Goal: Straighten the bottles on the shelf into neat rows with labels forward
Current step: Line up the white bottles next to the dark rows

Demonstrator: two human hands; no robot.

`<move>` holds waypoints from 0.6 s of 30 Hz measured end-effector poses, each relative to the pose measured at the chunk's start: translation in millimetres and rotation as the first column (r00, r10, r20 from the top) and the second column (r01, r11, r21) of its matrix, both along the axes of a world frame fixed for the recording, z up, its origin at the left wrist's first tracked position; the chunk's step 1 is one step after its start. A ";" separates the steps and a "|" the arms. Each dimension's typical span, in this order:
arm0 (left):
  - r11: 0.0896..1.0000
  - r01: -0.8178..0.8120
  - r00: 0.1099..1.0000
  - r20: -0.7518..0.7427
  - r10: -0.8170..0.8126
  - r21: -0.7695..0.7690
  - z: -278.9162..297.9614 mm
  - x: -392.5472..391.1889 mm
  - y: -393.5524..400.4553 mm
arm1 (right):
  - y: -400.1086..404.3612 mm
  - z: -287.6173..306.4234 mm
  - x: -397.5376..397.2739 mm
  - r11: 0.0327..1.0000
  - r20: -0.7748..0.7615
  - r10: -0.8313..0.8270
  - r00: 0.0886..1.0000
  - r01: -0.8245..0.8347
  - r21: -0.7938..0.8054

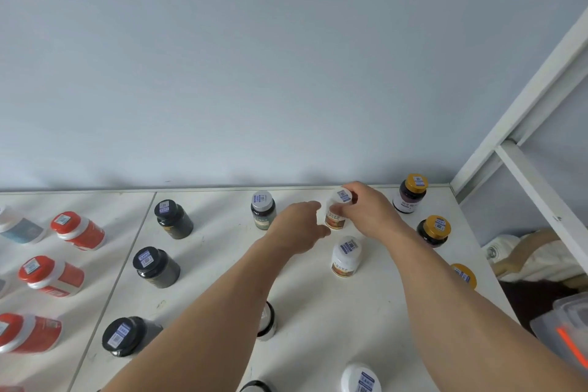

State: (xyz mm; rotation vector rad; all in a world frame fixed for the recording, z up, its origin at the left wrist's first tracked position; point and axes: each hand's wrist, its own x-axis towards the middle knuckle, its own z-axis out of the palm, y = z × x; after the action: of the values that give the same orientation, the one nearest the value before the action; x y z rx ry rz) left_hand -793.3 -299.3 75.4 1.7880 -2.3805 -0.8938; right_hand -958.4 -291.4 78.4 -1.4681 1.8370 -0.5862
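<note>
Both arms outstretched — left hand (297, 226) and right hand (370, 213) apparently curled, fingers close.

A pale blue wall (286, 73) fills the background. To its right, a white frame (521, 111) slants across the corner, with one bar branching down from it. Below the frame lies bundled white and tan cloth (537, 256). Beneath the cloth sits a clear plastic bin (563, 325) with an orange latch (571, 347).

Head view, steeply down, shelf (318, 312) close.
</note>
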 end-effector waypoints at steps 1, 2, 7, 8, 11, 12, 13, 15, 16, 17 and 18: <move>0.999 -0.021 0.999 -0.049 0.023 0.027 -0.3 -0.1 -1.6 | -0.6 2.7 -1.6 1.000 -0.002 0.004 1.000 -0.004 -0.021; 0.997 -0.042 0.994 -0.099 0.047 0.058 -0.6 -0.4 -3.0 | -1.4 6.4 -2.6 0.999 -0.006 0.012 1.000 -0.012 -0.041; 0.982 -0.080 0.935 -0.329 0.134 0.173 1.1 -4.0 -9.5 | -8.5 27.2 -3.8 0.995 -0.005 0.044 0.999 -0.044 -0.092; 0.976 -0.081 0.915 -0.372 0.153 0.201 2.0 -4.6 -10.7 | -8.9 30.2 -4.2 0.994 -0.002 0.042 0.999 -0.042 -0.098; 0.961 -0.040 0.871 -0.462 0.167 0.272 7.1 -5.9 -11.0 | -7.5 37.9 -5.4 0.994 0.006 0.013 1.000 -0.012 -0.113; 0.954 -0.021 0.859 -0.483 0.170 0.299 8.9 -6.0 -11.2 | -6.7 39.7 -5.4 0.993 0.008 0.003 1.000 -0.002 -0.117; 0.947 -0.002 0.849 -0.500 0.171 0.321 11.4 -6.0 -11.2 | -6.1 41.5 -5.0 0.993 0.008 -0.006 1.000 0.007 -0.121; 0.939 0.021 0.840 -0.515 0.170 0.344 13.2 -5.1 -12.8 | -4.8 44.4 -4.0 0.991 0.002 -0.016 1.000 0.016 -0.131; 0.937 0.026 0.839 -0.518 0.170 0.348 13.3 -4.5 -14.1 | -4.4 45.6 -3.5 0.990 -0.001 -0.017 1.000 0.017 -0.137; 0.936 0.031 0.838 -0.519 0.167 0.352 13.8 -4.0 -15.0 | -4.1 46.4 -3.1 0.990 -0.002 -0.017 1.000 0.017 -0.140; 0.935 0.035 0.840 -0.517 0.164 0.354 13.9 -3.7 -16.1 | -3.6 47.4 -2.8 0.990 -0.001 -0.018 1.000 0.018 -0.142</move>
State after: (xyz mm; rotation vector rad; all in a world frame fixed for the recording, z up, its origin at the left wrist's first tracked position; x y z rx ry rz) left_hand -796.9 -315.4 89.3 1.4187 -1.8693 -1.6420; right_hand -961.3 -295.1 125.9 -1.5463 1.8435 -0.7383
